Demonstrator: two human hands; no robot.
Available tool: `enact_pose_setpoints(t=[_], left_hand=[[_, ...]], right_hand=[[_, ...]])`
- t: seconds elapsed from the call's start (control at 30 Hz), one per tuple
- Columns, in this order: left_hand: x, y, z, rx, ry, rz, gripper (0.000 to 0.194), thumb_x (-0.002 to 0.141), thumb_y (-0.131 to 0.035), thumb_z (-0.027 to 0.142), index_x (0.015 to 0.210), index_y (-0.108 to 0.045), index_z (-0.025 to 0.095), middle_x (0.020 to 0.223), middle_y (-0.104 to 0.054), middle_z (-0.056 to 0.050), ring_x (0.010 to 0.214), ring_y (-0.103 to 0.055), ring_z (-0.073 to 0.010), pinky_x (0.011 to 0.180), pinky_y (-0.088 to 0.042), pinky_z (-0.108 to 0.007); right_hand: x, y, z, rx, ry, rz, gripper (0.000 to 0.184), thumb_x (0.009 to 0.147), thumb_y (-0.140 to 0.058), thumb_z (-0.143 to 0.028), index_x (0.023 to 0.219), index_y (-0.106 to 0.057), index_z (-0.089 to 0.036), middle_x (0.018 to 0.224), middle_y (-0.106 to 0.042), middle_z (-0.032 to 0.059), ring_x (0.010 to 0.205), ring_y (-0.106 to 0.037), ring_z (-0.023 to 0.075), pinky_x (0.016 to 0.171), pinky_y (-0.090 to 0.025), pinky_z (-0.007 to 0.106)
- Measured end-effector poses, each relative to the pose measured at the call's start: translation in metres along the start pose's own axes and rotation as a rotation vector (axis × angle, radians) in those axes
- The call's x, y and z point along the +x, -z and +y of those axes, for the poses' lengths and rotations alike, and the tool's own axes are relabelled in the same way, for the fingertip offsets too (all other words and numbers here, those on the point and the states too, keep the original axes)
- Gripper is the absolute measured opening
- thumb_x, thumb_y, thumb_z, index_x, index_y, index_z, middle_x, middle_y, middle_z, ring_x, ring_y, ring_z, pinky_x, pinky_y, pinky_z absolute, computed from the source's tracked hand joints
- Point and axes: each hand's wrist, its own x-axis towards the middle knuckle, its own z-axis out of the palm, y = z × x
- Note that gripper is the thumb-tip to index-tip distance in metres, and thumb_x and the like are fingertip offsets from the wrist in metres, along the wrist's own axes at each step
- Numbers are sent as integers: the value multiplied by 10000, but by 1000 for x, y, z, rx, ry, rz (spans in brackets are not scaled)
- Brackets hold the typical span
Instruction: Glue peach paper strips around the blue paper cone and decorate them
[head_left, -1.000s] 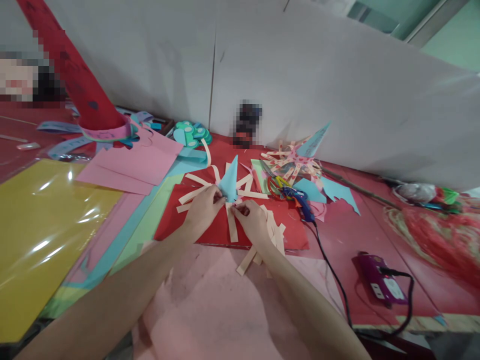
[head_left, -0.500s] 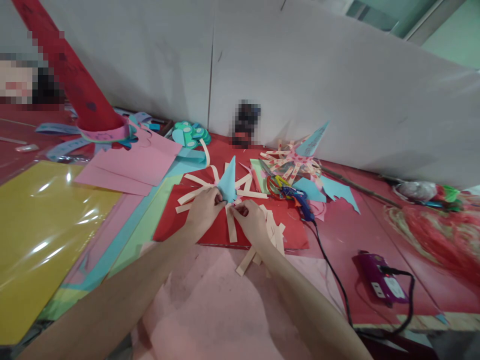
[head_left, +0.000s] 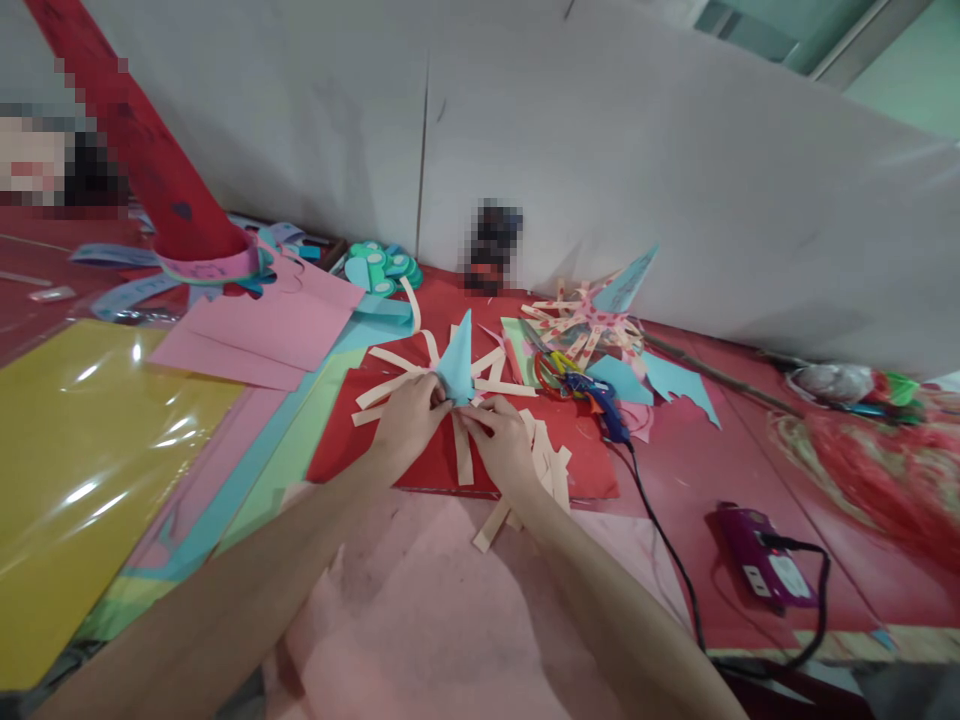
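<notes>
A light blue paper cone (head_left: 456, 362) stands upright, with cream paper strips (head_left: 388, 387) fanning out around its base on a red sheet (head_left: 341, 425). My left hand (head_left: 411, 412) is closed at the cone's lower left edge, thumb and fingers pinching there. On the other side my right hand (head_left: 499, 430) has its fingers pressed together at the cone's base, beside a strip that points toward me. The exact spot each hand pinches is partly hidden by the fingers. Several loose cream strips (head_left: 553, 470) lie by my right wrist.
A blue glue gun (head_left: 611, 415) lies to the right, its cord running to a purple power adapter (head_left: 761, 560). Behind it is a finished-looking cone piece (head_left: 622, 285). Pink sheets (head_left: 277, 320), a yellow sheet (head_left: 97, 450) and a tall red cone (head_left: 172, 190) are left.
My right fingers have shifted slightly up and closer to the cone's base. My left hand and the cone stay nearly the same.
</notes>
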Motion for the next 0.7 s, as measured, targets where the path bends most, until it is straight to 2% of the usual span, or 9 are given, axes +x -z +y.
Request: enact_pose_setpoints(t=[0.27, 0.5, 0.7], left_hand=[[-1, -2, -2, 12, 1, 17, 184, 812, -554, 173, 679, -432, 212, 728, -556, -1, 728, -546, -183, 633, -397, -299], [0, -2, -3, -6, -6, 14, 167, 813, -552, 171, 686, -449, 207, 741, -565, -8, 741, -548, -184, 643, -402, -295], [-1, -1, -3, -4, 2, 5, 164, 818, -550, 173, 698, -445, 209, 748, -568, -6, 747, -551, -187, 641, -398, -297]], right_hand=[[-3, 3, -4, -273, 102, -15, 257, 867, -513, -171, 937, -739, -270, 868, -605, 67, 815, -556, 191, 729, -477, 323], [-3, 6, -3, -269, 111, -43, 256, 863, -522, -164, 928, -738, -285, 855, -600, 58, 811, -555, 187, 708, -465, 305], [-1, 8, -4, -210, 118, 15, 222, 879, -505, -178, 968, -701, -227, 875, -658, 54, 824, -573, 184, 732, -450, 294]])
